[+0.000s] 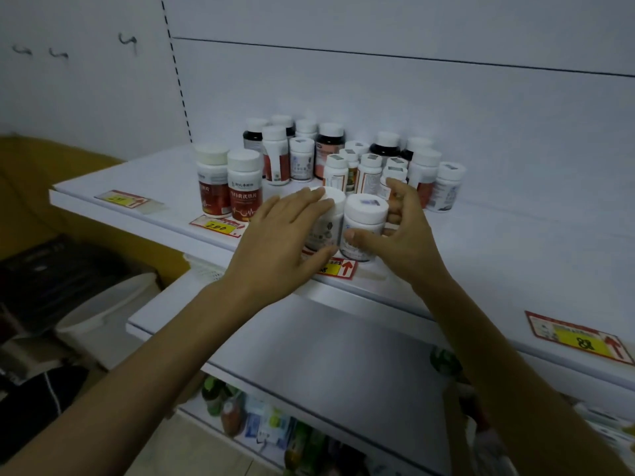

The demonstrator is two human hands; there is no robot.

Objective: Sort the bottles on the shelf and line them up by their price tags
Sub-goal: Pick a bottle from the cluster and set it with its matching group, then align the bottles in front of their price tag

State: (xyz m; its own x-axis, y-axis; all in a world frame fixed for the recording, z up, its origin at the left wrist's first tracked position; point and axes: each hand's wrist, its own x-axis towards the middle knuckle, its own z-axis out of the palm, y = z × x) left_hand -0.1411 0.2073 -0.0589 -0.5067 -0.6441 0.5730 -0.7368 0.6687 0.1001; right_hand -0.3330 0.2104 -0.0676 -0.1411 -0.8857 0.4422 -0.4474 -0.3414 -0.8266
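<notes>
Two white-capped bottles stand touching at the shelf (481,255) front edge; our left hand (278,242) wraps the left bottle (328,218), right hand (402,231) wraps the right bottle (364,221), fingers curled round each.

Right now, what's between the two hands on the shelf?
Head view: two white-capped bottles side by side, left hand and right hand cupping them.

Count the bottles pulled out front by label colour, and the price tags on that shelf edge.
Red-label bottles: 2
White-label bottles: 2
Price tags: 4
Total: 8
</notes>
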